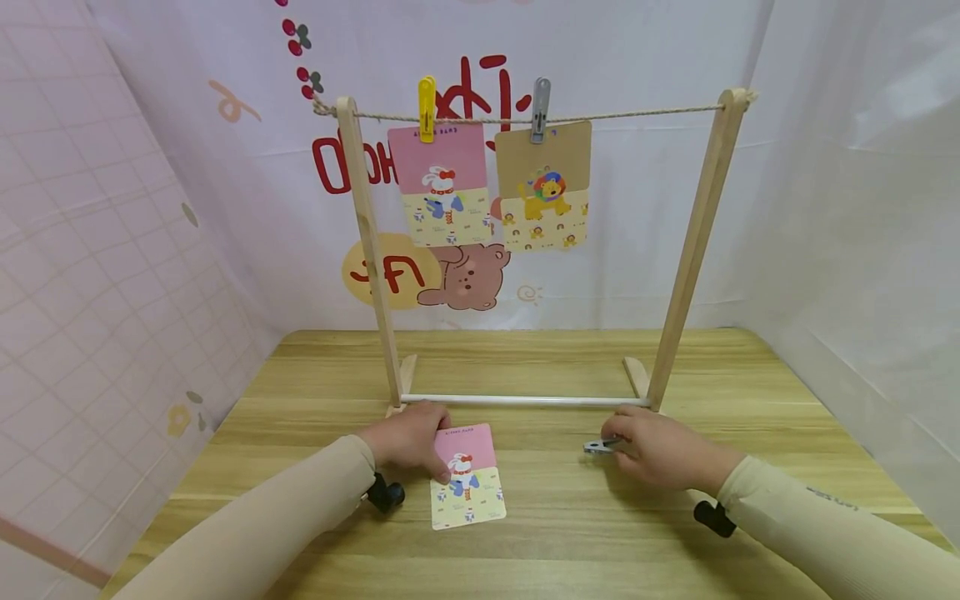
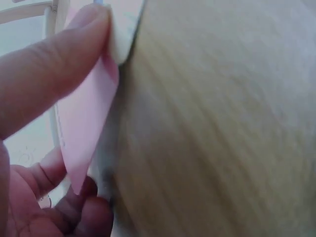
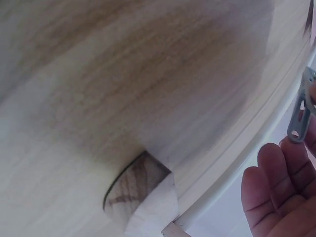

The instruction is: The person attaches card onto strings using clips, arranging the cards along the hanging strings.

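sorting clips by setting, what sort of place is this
Probably a staged tabletop booth: white cloth backdrop with cartoon bear print, light wooden table, and a small wooden rack with twine line holding pegged picture cards.

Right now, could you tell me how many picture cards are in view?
3: a pink rabbit card and a brown lion card hang on the string; another pink card lies on the table under the left hand.

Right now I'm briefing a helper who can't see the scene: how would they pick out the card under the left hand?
Start at the wooden rack on the table. In front of its left post lies a card flat on the wood, with the left hand on its upper left corner. It shows a rabbit on pink and yellow; unlike the matching hanging rabbit card and lion card, it is not clipped to the string.
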The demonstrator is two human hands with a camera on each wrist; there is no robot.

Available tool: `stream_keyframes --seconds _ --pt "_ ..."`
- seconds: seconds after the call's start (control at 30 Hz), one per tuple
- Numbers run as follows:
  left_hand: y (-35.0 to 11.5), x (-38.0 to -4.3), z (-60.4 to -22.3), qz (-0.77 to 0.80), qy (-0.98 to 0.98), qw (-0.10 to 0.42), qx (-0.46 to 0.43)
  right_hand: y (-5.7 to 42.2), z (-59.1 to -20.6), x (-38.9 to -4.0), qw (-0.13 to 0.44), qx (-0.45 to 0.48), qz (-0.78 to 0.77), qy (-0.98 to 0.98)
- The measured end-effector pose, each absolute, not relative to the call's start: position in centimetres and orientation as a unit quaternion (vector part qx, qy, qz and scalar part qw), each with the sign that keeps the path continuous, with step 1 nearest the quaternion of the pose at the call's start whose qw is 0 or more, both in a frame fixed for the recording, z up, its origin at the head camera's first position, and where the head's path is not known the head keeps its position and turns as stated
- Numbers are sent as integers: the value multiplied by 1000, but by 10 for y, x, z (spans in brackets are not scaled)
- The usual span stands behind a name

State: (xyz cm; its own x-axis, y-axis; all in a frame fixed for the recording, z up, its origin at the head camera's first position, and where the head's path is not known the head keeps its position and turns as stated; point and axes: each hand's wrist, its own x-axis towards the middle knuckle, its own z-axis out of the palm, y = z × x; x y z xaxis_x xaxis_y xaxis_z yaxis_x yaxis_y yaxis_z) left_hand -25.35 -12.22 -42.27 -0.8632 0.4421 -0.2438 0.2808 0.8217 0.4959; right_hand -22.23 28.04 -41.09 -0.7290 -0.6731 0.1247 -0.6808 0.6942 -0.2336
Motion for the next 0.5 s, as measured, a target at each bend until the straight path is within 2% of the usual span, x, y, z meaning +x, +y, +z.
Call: stream_keyframes --seconds 0.2,0.5 --pt "-124 -254 -420 325 904 207 185 280 -411 -221 17 352 163 -922" --pt "-124 -258 -419 448 852 203 180 278 -410 -221 40 355 168 -919"
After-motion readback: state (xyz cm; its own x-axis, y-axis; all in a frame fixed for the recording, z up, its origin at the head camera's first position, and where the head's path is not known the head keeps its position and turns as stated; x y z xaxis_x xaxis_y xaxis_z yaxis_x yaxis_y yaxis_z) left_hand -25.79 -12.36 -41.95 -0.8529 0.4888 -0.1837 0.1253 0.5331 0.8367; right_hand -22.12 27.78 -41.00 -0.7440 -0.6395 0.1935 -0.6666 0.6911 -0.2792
